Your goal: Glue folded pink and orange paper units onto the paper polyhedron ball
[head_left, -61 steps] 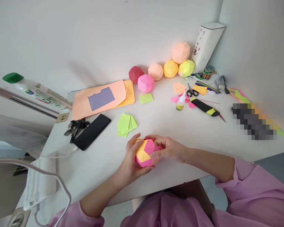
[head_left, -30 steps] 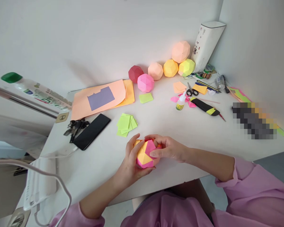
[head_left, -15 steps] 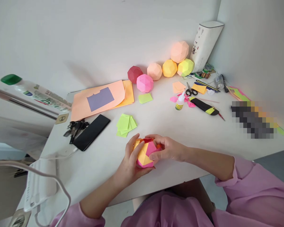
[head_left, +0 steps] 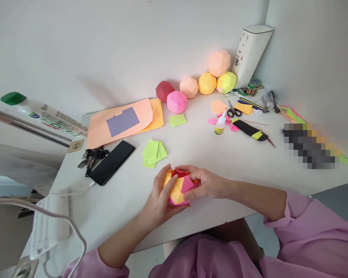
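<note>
Between both hands is a faceted paper ball (head_left: 177, 190) with yellow and pink faces. A gap at its top shows a red inside. My left hand (head_left: 159, 197) wraps the ball from the left, fingers over its side and thumb beneath. From the right, my right hand (head_left: 207, 184) grips the rim, its thumb on the near face and its index finger along the far edge. Part of the ball is hidden behind the fingers. Just beyond my left hand lies a loose pile of green paper pieces (head_left: 154, 153); another green paper piece (head_left: 178, 120) is farther back.
Several finished-looking paper balls (head_left: 177, 102) line the wall. A glue bottle (head_left: 220, 124), scissors (head_left: 234, 111) and a black utility knife (head_left: 249, 129) lie to the right. At left are a phone (head_left: 113, 163), keys (head_left: 92, 156) and peach paper sheets (head_left: 98, 129).
The ball has turned in my hands, tipping so the open gap with the red inside has come into view at the top. Both hands keep their hold in nearly the same place.
</note>
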`<state>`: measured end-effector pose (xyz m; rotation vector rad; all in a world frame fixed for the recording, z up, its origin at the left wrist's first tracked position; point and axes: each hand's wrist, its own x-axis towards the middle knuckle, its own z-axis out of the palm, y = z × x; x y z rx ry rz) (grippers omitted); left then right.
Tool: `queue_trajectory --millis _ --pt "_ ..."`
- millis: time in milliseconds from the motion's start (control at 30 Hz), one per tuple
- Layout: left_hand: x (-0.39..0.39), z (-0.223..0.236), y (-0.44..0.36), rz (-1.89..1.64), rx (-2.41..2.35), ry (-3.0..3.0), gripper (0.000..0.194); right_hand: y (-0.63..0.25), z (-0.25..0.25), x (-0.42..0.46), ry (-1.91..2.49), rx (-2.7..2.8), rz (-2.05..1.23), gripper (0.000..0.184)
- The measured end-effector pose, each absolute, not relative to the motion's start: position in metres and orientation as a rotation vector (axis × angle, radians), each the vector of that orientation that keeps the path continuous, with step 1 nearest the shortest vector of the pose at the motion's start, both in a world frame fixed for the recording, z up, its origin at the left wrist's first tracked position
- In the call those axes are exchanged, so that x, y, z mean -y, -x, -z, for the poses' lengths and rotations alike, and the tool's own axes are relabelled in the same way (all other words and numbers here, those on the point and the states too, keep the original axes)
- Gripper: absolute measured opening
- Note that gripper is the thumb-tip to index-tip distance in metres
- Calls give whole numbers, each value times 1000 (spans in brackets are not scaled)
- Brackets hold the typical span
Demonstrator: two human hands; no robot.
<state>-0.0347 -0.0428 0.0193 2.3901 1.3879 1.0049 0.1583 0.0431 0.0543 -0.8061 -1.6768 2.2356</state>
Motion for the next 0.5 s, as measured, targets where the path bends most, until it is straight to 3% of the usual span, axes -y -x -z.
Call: queue_trajectory --millis 500 --pt "43 -14 37 -1028 -1369 -2491 100 -157 -55 -42 774 1402 -2345 34"
